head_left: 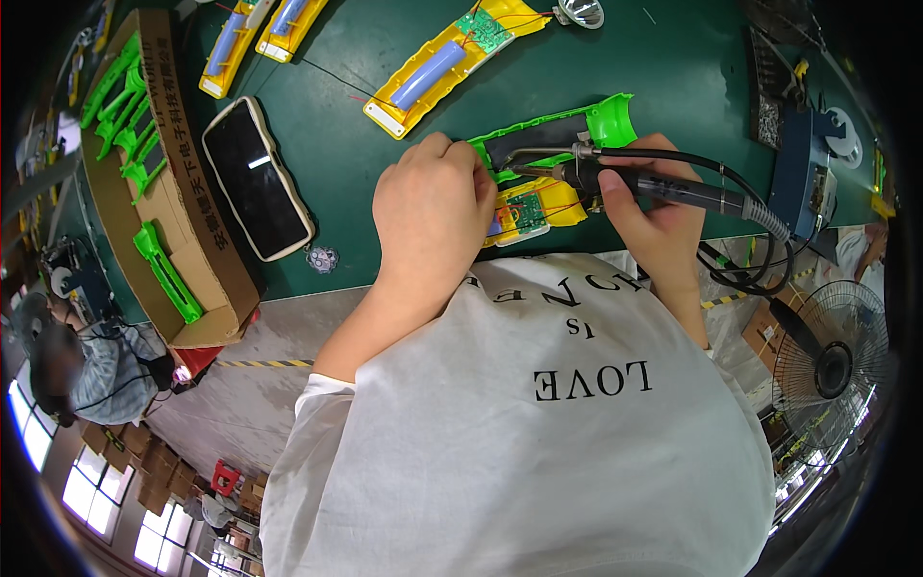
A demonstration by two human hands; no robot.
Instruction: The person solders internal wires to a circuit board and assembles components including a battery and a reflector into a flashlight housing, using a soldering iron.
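My right hand (663, 207) grips a black soldering iron (663, 185) with a thin metal solder-feed tube fixed along it. The iron's tip points left, over a green plastic casing half (577, 130) with a dark inside. Just below that lies a yellow casing half (562, 200) with a green circuit board (524, 213) and red wires. My left hand (433, 202) is closed at the left end of both casings, close to the iron's tip. Its fingertips are turned away, so what they pinch is hidden.
Further off lie an open yellow casing (457, 62) with a blue battery and a wired lamp reflector (582, 12), plus two more yellow casings. Left are a phone (258, 178) and a cardboard box (207, 279) of green casings. A blue soldering station (803, 183) stands right, near a fan (832, 370).
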